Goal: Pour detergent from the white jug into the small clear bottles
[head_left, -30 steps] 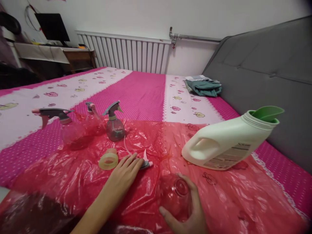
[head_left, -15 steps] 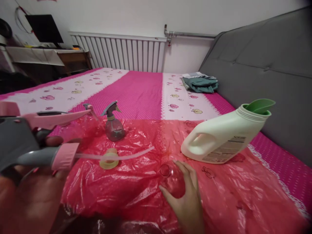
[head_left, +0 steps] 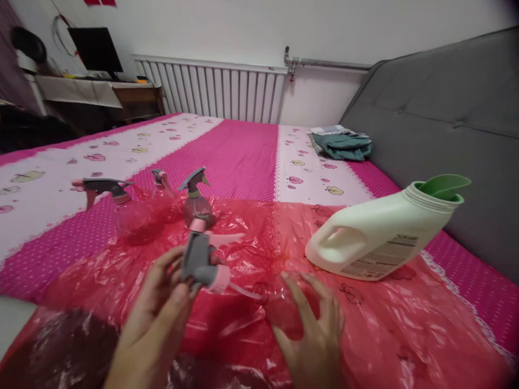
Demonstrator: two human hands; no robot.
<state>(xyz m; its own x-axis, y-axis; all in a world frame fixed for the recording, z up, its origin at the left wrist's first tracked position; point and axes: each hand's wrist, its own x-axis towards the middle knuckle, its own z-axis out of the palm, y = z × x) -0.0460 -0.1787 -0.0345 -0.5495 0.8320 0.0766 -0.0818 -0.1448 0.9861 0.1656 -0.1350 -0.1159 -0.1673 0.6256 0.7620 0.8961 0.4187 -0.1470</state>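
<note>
A grey and pink trigger sprayer head [head_left: 198, 259] is held in my left hand [head_left: 160, 310], lying sideways with its thin clear dip tube [head_left: 245, 292] pointing right. The tip of that tube is close to the mouth of a small clear round bottle [head_left: 286, 310]; I cannot tell whether it is inside. My right hand [head_left: 314, 335] curls its thumb and fingers around this bottle, which rests on the red plastic sheet [head_left: 227, 335]. Just right of it, a large cream jug [head_left: 365, 235] with a green pouring spout [head_left: 444, 186] stands on the sheet, its neck leaning right.
Several spray bottles stand at the left: one with a black and pink head [head_left: 133, 213], one with a pink and grey head [head_left: 162, 183], one grey [head_left: 198, 205]. Folded clothes [head_left: 343, 143] lie by the grey headboard [head_left: 438, 97]. A radiator [head_left: 211, 89] lines the wall.
My left hand has brought the sprayer head away from the camera and right, toward the bottle. My right hand stays around the bottle. The yellow cap-like piece is now out of sight.
</note>
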